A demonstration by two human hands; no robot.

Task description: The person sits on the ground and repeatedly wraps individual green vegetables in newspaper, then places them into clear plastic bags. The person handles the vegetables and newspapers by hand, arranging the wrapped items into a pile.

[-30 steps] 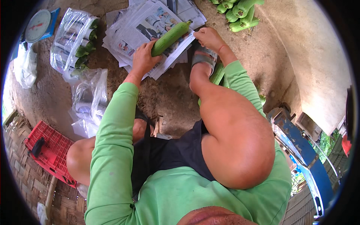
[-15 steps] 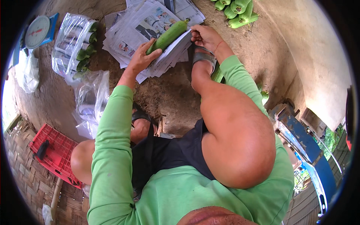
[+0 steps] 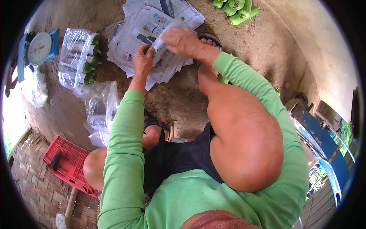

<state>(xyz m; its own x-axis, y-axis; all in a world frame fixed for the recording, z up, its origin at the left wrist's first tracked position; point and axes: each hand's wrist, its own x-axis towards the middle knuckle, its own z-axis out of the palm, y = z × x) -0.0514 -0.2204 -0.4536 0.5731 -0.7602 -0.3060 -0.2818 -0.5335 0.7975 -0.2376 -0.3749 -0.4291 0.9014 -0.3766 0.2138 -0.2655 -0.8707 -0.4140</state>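
Observation:
A sheet of newspaper (image 3: 159, 49) is rolled into a tube on top of the paper pile (image 3: 171, 68). The long green gourd seen earlier no longer shows; the tube lies where it was. My left hand (image 3: 143, 60) is closed at the near end of the tube, thumb and fingers pinching the paper. Over the tube's far part lies my right hand (image 3: 182, 42), palm down and smeared by motion, so its fingers are unclear.
Several green gourds (image 3: 240, 11) lie at the far right. On the left are a clear plastic bag (image 3: 78, 61) of paper-wrapped gourds, a dial scale (image 3: 39, 48), a loose plastic bag (image 3: 101, 103) and a red crate (image 3: 70, 164). My sandalled foot (image 3: 209, 40) stands beside the papers.
My right hand has moved left from the sheet's right edge across the gourd, folding the paper over it. The gourd has gone from sight. My left hand now pinches the paper.

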